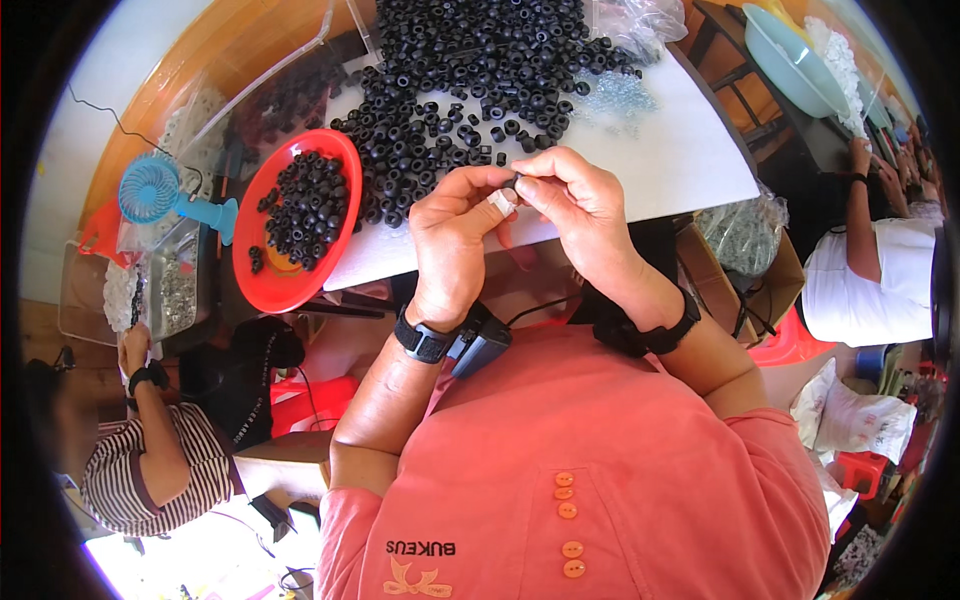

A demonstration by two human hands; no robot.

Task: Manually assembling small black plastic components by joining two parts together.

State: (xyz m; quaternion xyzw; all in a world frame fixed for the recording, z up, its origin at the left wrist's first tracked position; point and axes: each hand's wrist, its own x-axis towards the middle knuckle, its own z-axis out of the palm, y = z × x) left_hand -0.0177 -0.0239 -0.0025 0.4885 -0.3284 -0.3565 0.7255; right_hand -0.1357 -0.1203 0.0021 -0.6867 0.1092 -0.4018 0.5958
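Over the near edge of the white table (690, 165), my left hand (448, 235) and my right hand (590, 220) meet fingertip to fingertip. Pinched between them is a small black ring-like part (513, 182), mostly covered by the fingers. White tape wraps my left thumb. Beyond my hands spreads a large heap of black ring-shaped parts (470, 60), some showing a hole through the middle. To the left, a red plastic basin (243, 272) holds more of these black parts (305, 205). Small clear pieces (615, 98) lie scattered right of the heap.
A blue fan (152, 190) stands at the left. Clear plastic bags (640, 22) lie at the far right of the heap. An open cardboard box (775, 290) sits below the table's right side. Co-workers (165, 465) are busy at both sides.
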